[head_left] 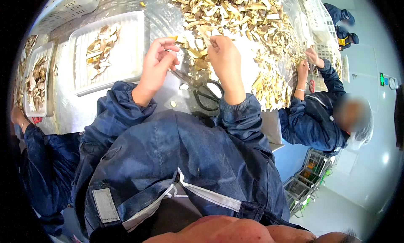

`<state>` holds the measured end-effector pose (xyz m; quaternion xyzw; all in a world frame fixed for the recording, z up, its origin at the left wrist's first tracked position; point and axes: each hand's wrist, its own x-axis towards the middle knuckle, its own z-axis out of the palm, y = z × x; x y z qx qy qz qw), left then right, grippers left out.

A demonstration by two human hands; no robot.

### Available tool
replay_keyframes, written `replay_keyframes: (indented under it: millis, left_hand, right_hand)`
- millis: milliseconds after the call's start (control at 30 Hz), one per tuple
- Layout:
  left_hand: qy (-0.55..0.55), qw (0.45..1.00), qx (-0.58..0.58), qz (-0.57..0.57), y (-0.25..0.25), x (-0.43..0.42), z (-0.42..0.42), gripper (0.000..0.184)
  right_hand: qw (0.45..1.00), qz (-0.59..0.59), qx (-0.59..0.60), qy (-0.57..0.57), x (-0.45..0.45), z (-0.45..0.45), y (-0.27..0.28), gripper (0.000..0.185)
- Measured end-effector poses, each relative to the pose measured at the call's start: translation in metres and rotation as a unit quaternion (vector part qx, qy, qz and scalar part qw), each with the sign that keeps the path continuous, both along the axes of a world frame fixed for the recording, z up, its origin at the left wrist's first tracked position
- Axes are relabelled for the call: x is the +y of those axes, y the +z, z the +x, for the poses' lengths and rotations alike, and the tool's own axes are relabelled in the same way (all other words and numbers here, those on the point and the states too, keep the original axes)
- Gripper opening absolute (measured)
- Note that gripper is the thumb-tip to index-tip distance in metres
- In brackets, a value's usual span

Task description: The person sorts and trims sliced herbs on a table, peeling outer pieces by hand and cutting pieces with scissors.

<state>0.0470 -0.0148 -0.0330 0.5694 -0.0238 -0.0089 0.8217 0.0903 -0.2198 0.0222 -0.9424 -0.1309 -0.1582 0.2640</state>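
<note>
My left hand (158, 68) is raised over the table's near side, its fingers closed on a mushroom slice (174, 38) with a yellow edge. To its right, my right hand (226, 62) is closed in a pinch at the edge of the pile; a pale mushroom slice (204, 34) shows at its fingertips. Black-handled scissors (206, 94) lie on the table between my wrists, touched by neither hand. A large heap of mushroom slices (240, 11) spreads beyond and right of my hands. Left of my left hand, a white tray (130, 45) holds a small group of slices.
Another white tray (50, 57) with slices stands farther left, by a co-worker's hand (19, 116). At right, a co-worker's hands (304, 68) work at the heap's edge. White perforated baskets (317, 20) line the far right; another basket (67, 9) is at upper left.
</note>
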Motion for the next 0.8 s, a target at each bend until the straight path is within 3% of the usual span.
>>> replay_keyframes:
  millis: [67, 200, 300, 333, 433, 533, 567, 633, 733, 800]
  left_hand:
    - [-0.025, 0.997, 0.048, -0.051, 0.007, 0.001, 0.001, 0.031]
    - [-0.048, 0.96, 0.136, -0.242, 0.017, -0.004, 0.002, 0.035]
    - [-0.108, 0.943, 0.179, -0.26, 0.008, 0.006, 0.004, 0.034]
    - [-0.117, 0.94, 0.172, -0.269, 0.002, 0.012, 0.005, 0.031]
    - [-0.129, 0.958, 0.147, -0.21, -0.001, 0.016, 0.005, 0.028]
    - [-0.087, 0.968, 0.154, -0.176, 0.011, 0.009, 0.003, 0.028]
    - [-0.083, 0.969, 0.149, -0.178, 0.008, 0.009, 0.003, 0.028]
    - [-0.076, 0.97, 0.14, -0.183, 0.005, 0.007, 0.004, 0.029]
    - [-0.084, 0.972, 0.136, -0.173, 0.013, 0.003, 0.002, 0.034]
    - [-0.117, 0.963, 0.138, -0.197, 0.01, 0.001, 0.002, 0.039]
  right_hand:
    - [1.0, 0.005, 0.004, 0.015, 0.013, -0.009, 0.01, 0.016]
    - [0.953, 0.224, 0.162, 0.126, 0.035, -0.028, 0.028, 0.019]
    - [0.993, 0.073, 0.067, 0.07, 0.022, -0.014, 0.01, 0.02]
    - [0.998, -0.049, 0.042, 0.027, 0.015, -0.007, -0.001, 0.018]
    - [0.994, -0.095, 0.001, 0.053, 0.01, -0.007, -0.018, 0.015]
    - [0.997, 0.004, 0.03, 0.074, 0.012, -0.009, -0.017, 0.015]
    - [0.986, 0.092, 0.124, 0.059, 0.011, -0.011, -0.013, 0.015]
    - [0.916, 0.261, 0.304, 0.028, 0.009, -0.015, -0.004, 0.017]
    - [0.836, 0.389, 0.381, 0.065, 0.005, -0.018, 0.001, 0.018]
    - [0.814, 0.42, 0.396, 0.07, 0.009, -0.021, 0.002, 0.016]
